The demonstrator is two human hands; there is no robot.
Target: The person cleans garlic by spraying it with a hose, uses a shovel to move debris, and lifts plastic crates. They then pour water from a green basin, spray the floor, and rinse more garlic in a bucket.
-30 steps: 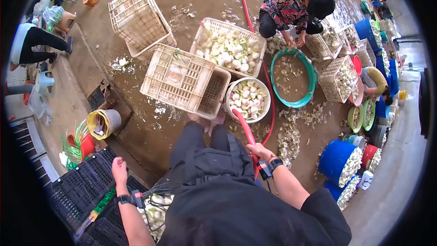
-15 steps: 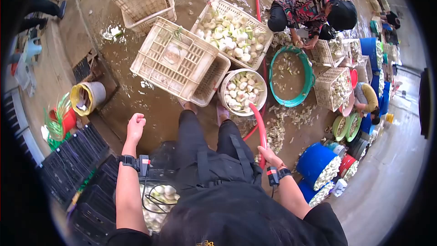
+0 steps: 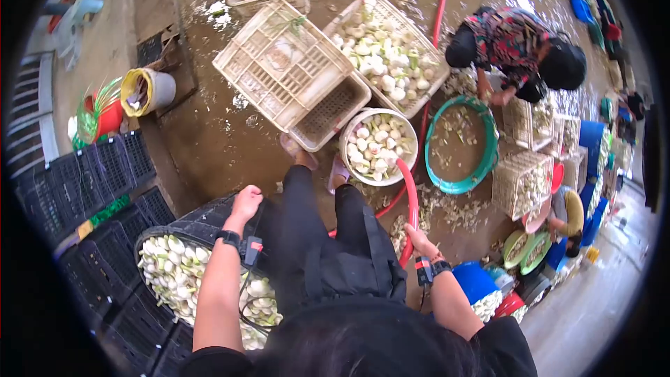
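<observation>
My right hand [image 3: 421, 241] is wrapped round a thick red hose [image 3: 412, 202]. The hose's end reaches into a round white bucket [image 3: 343, 145] full of white bulbs with pale green stems [image 3: 377, 141]; they look like fresh garlic or onions. My left hand [image 3: 247, 202] hangs in front of my leg with its fingers curled in, and nothing shows in it. Below it, beside my leg, stands a large black tub [image 3: 150, 232] heaped with the same white bulbs [image 3: 171, 265]. My left forearm hides part of that heap.
A tipped white crate [image 3: 279, 63] rests over another beside a crate of bulbs [image 3: 387, 56]. A teal round tub [image 3: 457, 188] stands near a crouching person [image 3: 509, 49]. Black crates [image 3: 91, 174], a yellow-rimmed bucket [image 3: 157, 89] and a blue drum [image 3: 471, 281] flank me; the floor is wet.
My view has shifted, bringing more of the black tub of bulbs into sight. My left hand is lower and nearer my leg. The hose stays in my right hand and in the bucket.
</observation>
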